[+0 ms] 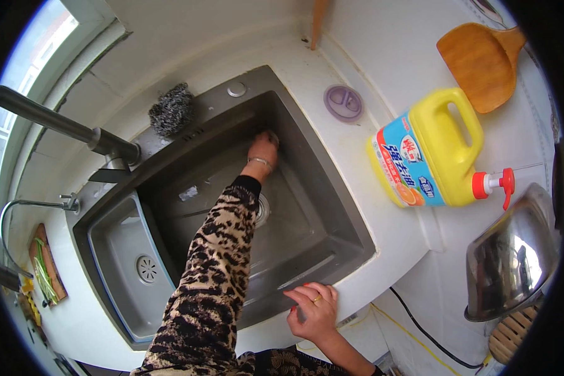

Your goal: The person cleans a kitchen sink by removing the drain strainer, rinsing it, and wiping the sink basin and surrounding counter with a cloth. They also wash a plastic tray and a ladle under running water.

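My left hand (pixel 263 152), in a leopard-print sleeve with a bracelet at the wrist, reaches down into the large basin of a grey double sink (pixel 310 221). Its curled fingers are at the far corner. A small greyish patch shows by the fingertips, too hidden to identify. Below the forearm, the round drain (pixel 262 210) is partly covered. At the sink's near rim my right hand (pixel 314 310) rests with bent fingers, thumb apart, holding nothing. Scraps of whitish residue (pixel 188 193) lie on the wet basin floor.
A steel-wool scrubber (pixel 171 110) sits behind the sink near the faucet (pixel 113 145). On the right stand a yellow detergent jug (pixel 444 145) with a red pump and a purple drain stopper (pixel 343 103). A wooden spatula (pixel 481 66) and a metal basin (pixel 507 258) are farther right.
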Motion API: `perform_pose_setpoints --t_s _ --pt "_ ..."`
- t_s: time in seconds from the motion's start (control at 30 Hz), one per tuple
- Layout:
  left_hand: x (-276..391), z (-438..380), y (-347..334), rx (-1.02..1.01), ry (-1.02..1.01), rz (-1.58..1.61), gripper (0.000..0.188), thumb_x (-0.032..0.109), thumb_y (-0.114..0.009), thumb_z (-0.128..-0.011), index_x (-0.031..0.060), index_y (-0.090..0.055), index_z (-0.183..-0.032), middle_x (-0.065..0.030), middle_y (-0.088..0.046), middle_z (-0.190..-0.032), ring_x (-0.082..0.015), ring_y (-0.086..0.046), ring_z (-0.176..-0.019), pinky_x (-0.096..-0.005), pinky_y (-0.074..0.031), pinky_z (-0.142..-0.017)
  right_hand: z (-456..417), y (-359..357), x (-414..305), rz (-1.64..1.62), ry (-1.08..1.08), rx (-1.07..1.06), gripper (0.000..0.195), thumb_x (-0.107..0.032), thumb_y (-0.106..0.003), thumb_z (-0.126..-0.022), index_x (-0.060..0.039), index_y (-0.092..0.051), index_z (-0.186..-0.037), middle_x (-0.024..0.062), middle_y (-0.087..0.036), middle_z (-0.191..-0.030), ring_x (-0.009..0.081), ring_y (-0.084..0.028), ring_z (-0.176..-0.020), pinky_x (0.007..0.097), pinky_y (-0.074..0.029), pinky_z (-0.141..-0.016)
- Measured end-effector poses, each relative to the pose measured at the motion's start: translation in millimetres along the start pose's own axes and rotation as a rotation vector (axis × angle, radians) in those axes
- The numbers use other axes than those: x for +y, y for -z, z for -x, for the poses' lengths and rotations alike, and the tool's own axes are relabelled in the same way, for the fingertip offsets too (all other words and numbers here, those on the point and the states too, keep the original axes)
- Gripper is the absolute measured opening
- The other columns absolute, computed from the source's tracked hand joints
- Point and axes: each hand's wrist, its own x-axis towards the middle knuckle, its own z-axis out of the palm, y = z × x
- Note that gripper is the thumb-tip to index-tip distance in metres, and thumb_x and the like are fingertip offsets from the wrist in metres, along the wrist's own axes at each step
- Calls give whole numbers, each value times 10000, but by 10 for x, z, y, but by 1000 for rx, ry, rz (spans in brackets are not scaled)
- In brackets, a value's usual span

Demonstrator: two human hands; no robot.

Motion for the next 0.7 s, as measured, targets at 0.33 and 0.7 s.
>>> perform_pose_setpoints --t_s 0.33,0.7 --pt "-461 428 271 65 93 118 463 125 -692 -675 112 -550 -1115 -134 -544 -1066 -334 -524 -1017 -425 -473 -849 -27 -4 4 43 44 10 340 -129 -604 -603 -170 -668 -934 -31 -594 -948 195 -531 -943 356 -385 -819" --pt "308 -308 136 574 690 1267 212 127 -552 -857 33 -594 -1043 -142 -638 -796 -244 -604 -740 -348 -489 -708 -46 13 50 -26 25 -23 340 -129 -620 -595 -158 -656 -932 -31 -599 -949 190 -532 -947 346 -383 -806"
